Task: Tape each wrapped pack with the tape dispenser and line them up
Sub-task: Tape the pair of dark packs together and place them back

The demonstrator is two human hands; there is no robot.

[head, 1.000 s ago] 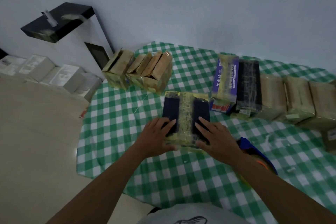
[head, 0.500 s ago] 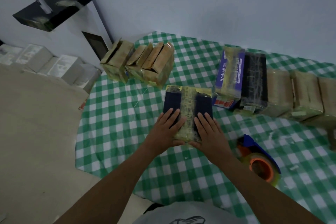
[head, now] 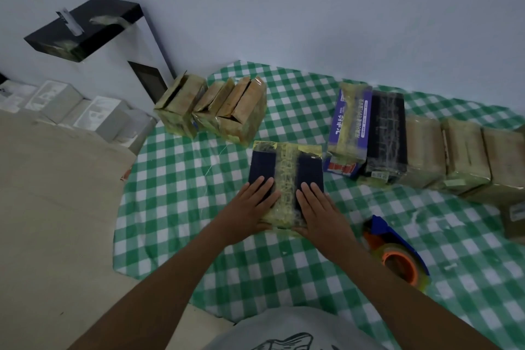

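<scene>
Both hands have closed their spread fingers and settled flat since a second ago, and the right forearm has swung clear of the tape dispenser. The dark pack lies flat on the checked cloth straight ahead, a yellowish band of tape running down its middle. The left hand and right hand press on its near half with straight fingers, one on each side of the band, gripping nothing.

This pack looks taped and is likely being smoothed; it is not yet in line. Just beside it to the right, a row of packs runs along the wall. Three standing packs wait further back on the left; whether they are finished I cannot tell.
</scene>
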